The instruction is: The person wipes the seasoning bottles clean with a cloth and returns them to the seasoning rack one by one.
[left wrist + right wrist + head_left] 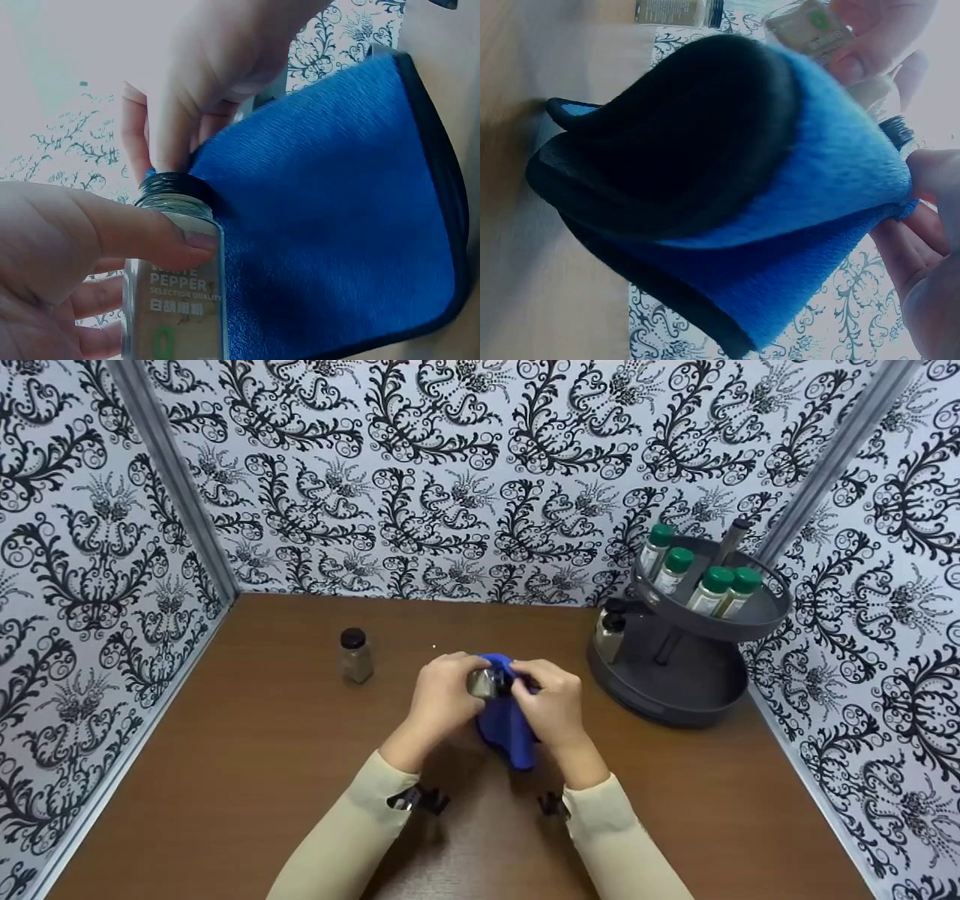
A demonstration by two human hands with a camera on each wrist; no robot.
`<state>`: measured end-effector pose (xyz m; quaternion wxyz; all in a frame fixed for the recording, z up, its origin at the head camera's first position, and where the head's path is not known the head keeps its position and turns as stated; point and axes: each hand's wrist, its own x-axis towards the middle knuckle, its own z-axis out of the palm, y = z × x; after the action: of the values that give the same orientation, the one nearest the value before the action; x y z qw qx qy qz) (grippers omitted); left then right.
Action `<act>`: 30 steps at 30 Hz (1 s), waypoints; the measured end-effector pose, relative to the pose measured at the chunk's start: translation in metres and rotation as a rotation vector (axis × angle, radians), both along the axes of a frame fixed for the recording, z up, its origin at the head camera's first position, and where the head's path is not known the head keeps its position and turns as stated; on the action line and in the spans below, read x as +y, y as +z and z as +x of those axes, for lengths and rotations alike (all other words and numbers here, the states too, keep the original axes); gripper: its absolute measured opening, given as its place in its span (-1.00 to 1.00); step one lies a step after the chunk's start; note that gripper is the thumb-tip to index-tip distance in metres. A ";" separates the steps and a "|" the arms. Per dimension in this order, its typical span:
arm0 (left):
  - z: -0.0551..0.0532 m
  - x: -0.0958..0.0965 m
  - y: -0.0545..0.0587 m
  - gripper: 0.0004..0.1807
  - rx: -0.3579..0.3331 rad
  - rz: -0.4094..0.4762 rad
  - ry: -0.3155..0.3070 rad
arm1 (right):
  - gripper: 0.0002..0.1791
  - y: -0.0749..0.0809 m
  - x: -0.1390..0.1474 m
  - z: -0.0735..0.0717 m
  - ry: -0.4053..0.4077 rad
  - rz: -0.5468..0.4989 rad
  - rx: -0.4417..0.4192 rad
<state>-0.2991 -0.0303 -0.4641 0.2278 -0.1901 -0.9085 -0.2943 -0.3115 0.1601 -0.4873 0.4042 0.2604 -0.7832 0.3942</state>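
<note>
My left hand (446, 690) grips a clear glass jar (174, 300) of white pepper, its thumb across the front just under the neck. A black cap (178, 183) tops the jar, tilted toward my right hand in the head view. With its fingers and thumb, my right hand (553, 699) pinches a blue cloth (504, 727) against the cap. The cloth has a dark border and hangs folded below that hand, as the right wrist view shows. Part of the cap is hidden behind the fingers and cloth.
Another black-capped jar (357, 656) stands on the brown table (262, 750) to the left. At the right is a two-tier dark grey turntable rack (675, 697). Several green-capped bottles (675, 572) fill its upper tier; black-capped jars (610, 639) stand on the lower one. Patterned walls (450, 495) enclose the table.
</note>
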 end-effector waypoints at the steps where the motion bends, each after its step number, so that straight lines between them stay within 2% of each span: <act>1: -0.001 -0.001 -0.001 -0.47 0.000 0.017 0.003 | -0.70 -0.001 0.000 -0.001 -0.001 0.002 -0.004; 9: -0.005 -0.003 -0.005 -0.48 0.001 0.176 0.045 | -0.73 -0.001 0.000 0.000 0.020 0.027 -0.011; 16: -0.008 0.001 -0.011 -0.49 -0.010 0.214 0.110 | -0.76 0.001 0.000 0.002 0.040 0.083 0.022; 23: -0.009 0.005 -0.016 -0.47 -0.027 0.177 0.156 | -0.75 0.002 -0.001 0.004 0.069 0.140 0.065; 30: -0.006 0.010 -0.016 -0.50 0.024 0.021 0.113 | -0.73 0.002 0.000 0.003 0.050 0.123 0.095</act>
<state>-0.3049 -0.0203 -0.4796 0.2571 -0.1398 -0.9118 -0.2881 -0.3081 0.1600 -0.4856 0.4142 0.3224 -0.7791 0.3427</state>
